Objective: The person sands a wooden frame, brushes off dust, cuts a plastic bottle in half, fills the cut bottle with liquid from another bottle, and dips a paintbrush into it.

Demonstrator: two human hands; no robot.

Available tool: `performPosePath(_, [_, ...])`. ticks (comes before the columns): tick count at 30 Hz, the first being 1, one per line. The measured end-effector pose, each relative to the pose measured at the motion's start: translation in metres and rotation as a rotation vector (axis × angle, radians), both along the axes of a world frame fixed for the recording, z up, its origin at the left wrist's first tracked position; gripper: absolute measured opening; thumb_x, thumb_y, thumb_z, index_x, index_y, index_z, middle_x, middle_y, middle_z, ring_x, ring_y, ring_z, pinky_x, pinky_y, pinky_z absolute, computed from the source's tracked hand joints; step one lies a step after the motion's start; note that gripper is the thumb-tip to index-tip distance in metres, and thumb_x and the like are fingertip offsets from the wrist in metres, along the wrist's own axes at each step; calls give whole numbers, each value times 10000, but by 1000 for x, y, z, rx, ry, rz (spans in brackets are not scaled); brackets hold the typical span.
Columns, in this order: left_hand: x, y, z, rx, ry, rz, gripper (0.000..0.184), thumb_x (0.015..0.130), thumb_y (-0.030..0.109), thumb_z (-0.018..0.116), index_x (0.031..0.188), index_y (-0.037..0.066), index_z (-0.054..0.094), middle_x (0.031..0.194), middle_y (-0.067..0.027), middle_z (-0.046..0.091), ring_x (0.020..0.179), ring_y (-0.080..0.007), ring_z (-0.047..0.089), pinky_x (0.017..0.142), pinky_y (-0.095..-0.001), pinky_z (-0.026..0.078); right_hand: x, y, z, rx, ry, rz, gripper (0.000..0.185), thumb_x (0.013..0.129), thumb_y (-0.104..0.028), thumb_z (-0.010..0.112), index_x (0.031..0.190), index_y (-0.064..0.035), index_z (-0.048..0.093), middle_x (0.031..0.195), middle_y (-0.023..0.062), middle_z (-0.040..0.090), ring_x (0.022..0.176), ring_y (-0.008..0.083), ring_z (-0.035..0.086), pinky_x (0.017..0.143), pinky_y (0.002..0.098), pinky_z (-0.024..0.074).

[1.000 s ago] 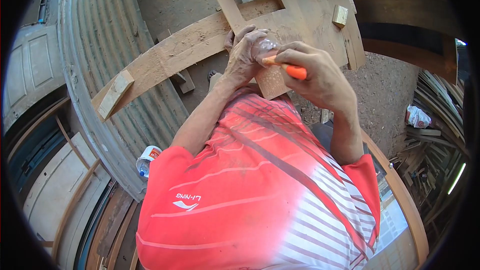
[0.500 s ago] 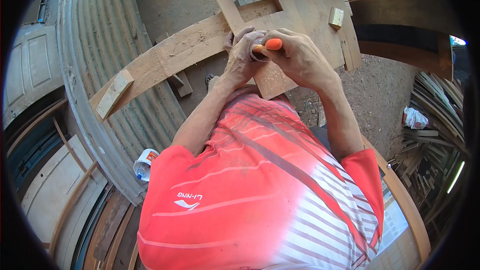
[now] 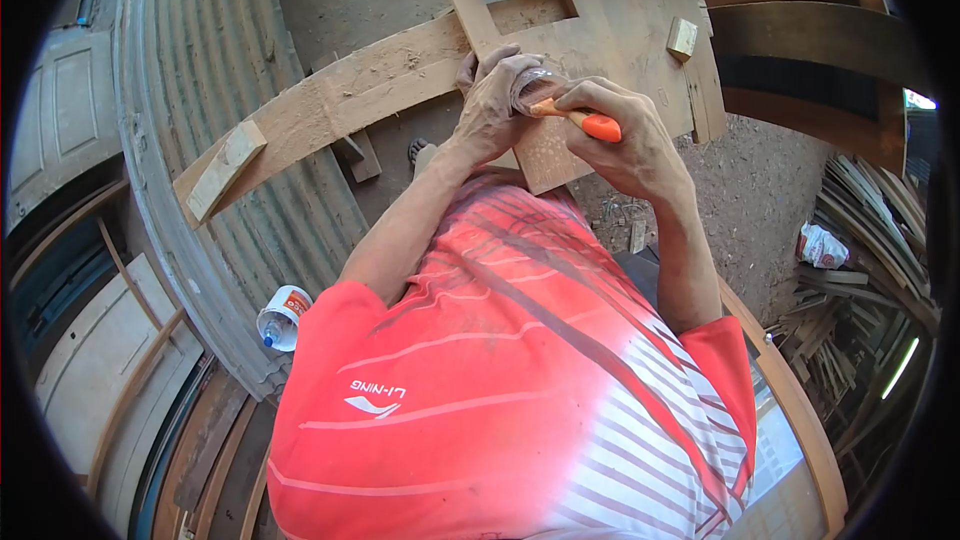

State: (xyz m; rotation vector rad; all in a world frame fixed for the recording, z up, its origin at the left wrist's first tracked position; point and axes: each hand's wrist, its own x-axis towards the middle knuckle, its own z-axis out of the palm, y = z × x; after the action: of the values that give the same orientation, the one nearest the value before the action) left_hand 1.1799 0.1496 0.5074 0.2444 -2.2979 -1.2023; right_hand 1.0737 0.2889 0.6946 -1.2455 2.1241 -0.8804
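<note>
My left hand (image 3: 492, 100) is closed around a small clear cup (image 3: 521, 86), its rim turned up toward me. In my right hand (image 3: 632, 135) is an orange-handled tool (image 3: 600, 127), slanting with its other end at the cup's mouth. That end is hidden, so I cannot tell its kind. Both hands are over a wooden board (image 3: 552, 157) that runs toward my body. Beneath and beyond them, a wide flat wooden panel (image 3: 622, 50) supports this board.
A long curved wooden piece (image 3: 350, 90) reaches left, with a small wood block (image 3: 226, 172) on its end. Another block (image 3: 682, 39) sits on the panel. A white tub (image 3: 284, 318) holding a bottle stands at my left. Scrap wood (image 3: 870, 230) is piled at right.
My right hand has moved right and slightly down, and the tool's handle now leans farther right. More of the cup's mouth shows. The view has shifted slightly.
</note>
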Motion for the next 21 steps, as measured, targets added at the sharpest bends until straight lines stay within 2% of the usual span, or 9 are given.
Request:
performPosePath(6, [0,-1,0,-17,9,-11,673,813,274,904,1371,140,551,1368,-57,662,1453,-311,487,1224,-514,225,4,-13,16,66,-41,-35,221,826,-66,677,1039,-20,714,1010,208,704,924,417,698,813,460,540])
performPosePath(9, [1,-1,4,8,25,-25,719,766,244,920,1391,160,574,1340,-52,659,1446,-314,485,1222,-531,213,5,-9,13,115,3,-43,204,838,-79,685,1031,-20,717,993,212,704,910,418,698,803,469,539])
performPosePath(12, [-2,1,-1,22,14,0,740,748,237,928,1392,158,571,1356,-56,652,1453,-317,482,1221,-535,215,10,-16,17,-13,29,-90,189,849,-87,698,1026,-20,714,961,215,699,898,419,698,798,474,541])
performPosePath(15, [1,-3,-5,44,39,-34,761,730,231,938,1391,165,568,1371,-45,651,1453,-314,486,1220,-550,209,14,-13,-4,-49,69,-155,167,864,-92,709,1016,-21,711,951,215,698,884,424,698,777,469,548])
performPosePath(18, [2,-1,-1,133,23,-47,769,720,221,945,1388,168,568,1374,-39,655,1439,-317,502,1223,-553,206,12,-14,3,5,55,-149,140,870,-82,711,998,-24,706,951,212,700,867,432,695,752,465,555])
performPosePath(21, [0,-3,1,57,38,-34,766,725,208,939,1392,161,565,1365,-47,661,1442,-328,498,1223,-546,232,17,-8,-1,-84,169,-74,144,907,-110,724,1021,-23,715,968,197,710,845,408,703,733,451,560])
